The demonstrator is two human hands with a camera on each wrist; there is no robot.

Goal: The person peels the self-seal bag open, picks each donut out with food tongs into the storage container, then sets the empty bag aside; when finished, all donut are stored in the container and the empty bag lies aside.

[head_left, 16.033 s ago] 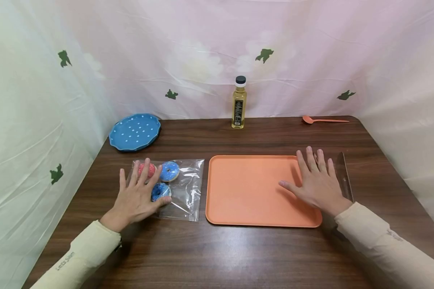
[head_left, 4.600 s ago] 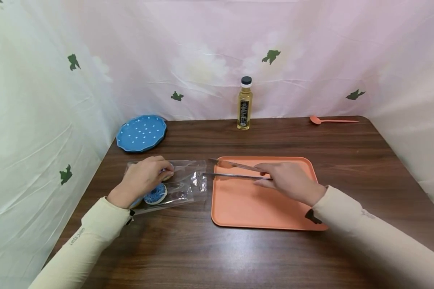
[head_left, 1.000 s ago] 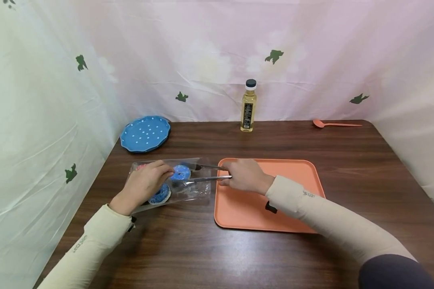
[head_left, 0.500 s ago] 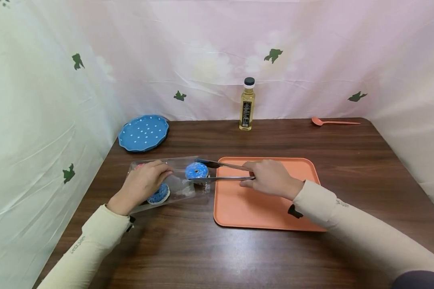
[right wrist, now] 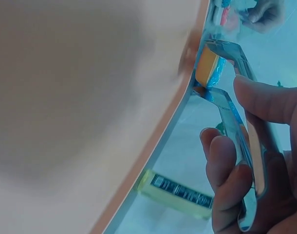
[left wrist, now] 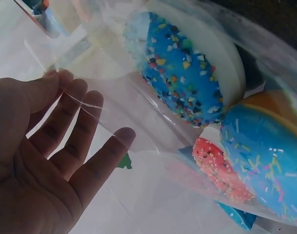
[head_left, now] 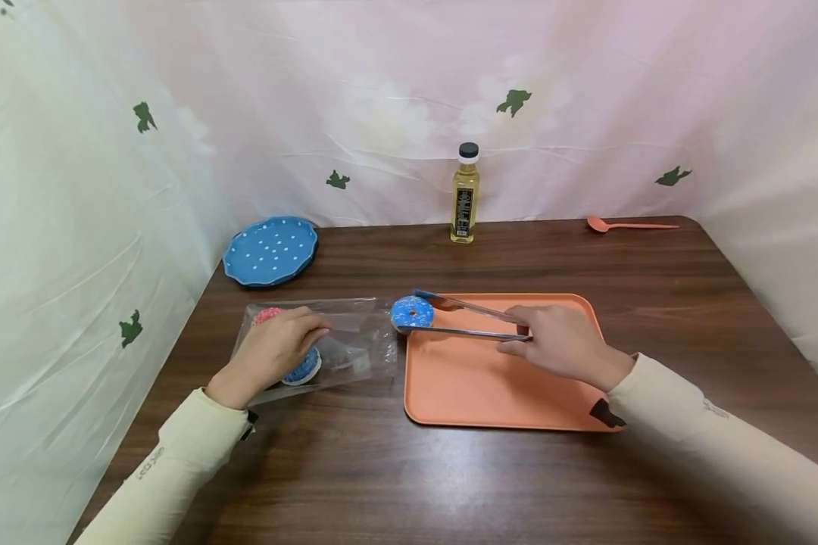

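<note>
One pair of tongs (head_left: 473, 332) sits in the closed grip of the right hand (head_left: 559, 339); the tips clasp a blue donut (head_left: 402, 309) at the far left corner of the orange tray (head_left: 497, 386). Whether the donut touches the rim cannot be told. The left hand (head_left: 270, 347) pinches the edge of a clear bag (head_left: 348, 359) in its grip; a red donut (head_left: 266, 314) and a darker blue donut (head_left: 304, 369) lie inside that bag. At the back of the table (head_left: 354, 469), a bottle (head_left: 464, 200) stands between a dotted plate (head_left: 269, 250) and a spoon (head_left: 634, 225).
</note>
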